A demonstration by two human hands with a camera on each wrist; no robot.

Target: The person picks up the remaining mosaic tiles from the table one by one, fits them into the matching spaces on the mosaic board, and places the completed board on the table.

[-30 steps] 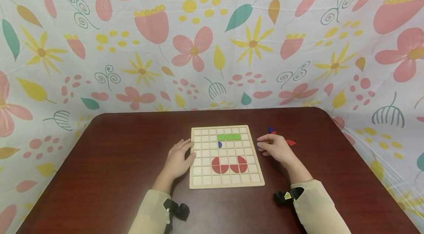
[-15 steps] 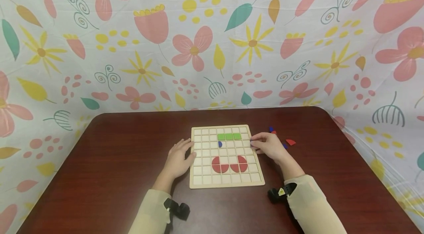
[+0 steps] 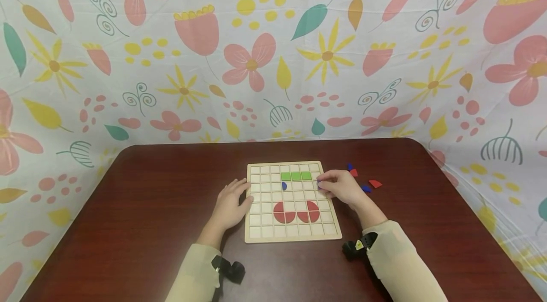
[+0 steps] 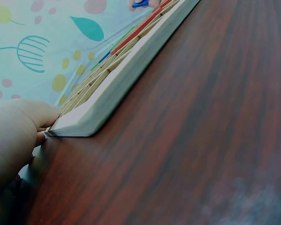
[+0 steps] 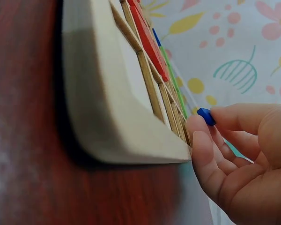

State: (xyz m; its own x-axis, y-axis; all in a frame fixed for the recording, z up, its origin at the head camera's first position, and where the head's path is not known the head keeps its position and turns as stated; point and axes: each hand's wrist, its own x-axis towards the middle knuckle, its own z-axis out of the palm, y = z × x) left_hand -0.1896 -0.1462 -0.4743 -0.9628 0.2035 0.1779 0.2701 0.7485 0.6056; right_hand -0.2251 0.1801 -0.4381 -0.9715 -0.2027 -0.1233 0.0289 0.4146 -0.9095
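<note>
A square wooden grid board (image 3: pixel 292 240) lies on the table. Its cells hold a row of green square tiles (image 3: pixel 296 176), a small blue half-round tile (image 3: pixel 284 186), and red quarter-circle tiles (image 3: pixel 278 217) in two groups. My left hand (image 3: pixel 230 206) rests against the board's left edge, fingers extended; the left wrist view shows a fingertip at the rim. At the right edge, over the upper part of the board, my right hand (image 3: pixel 343 187) pinches a small blue tile (image 5: pixel 206 116) between thumb and fingertips. The hand hides most of that tile in the head view.
Right of the board lie loose pieces: a red quarter-circle tile (image 3: pixel 375 184), another red tile (image 3: pixel 353 173), and blue tiles, one near the right wrist (image 3: pixel 366 189) and one farther back. A floral cloth (image 3: pixel 252 102) hangs behind the dark wooden table (image 3: pixel 149 188).
My right hand has moved left from beside the board to above its right edge, carrying the blue tile. Another blue tile on the table has come into sight. The left hand stays put.
</note>
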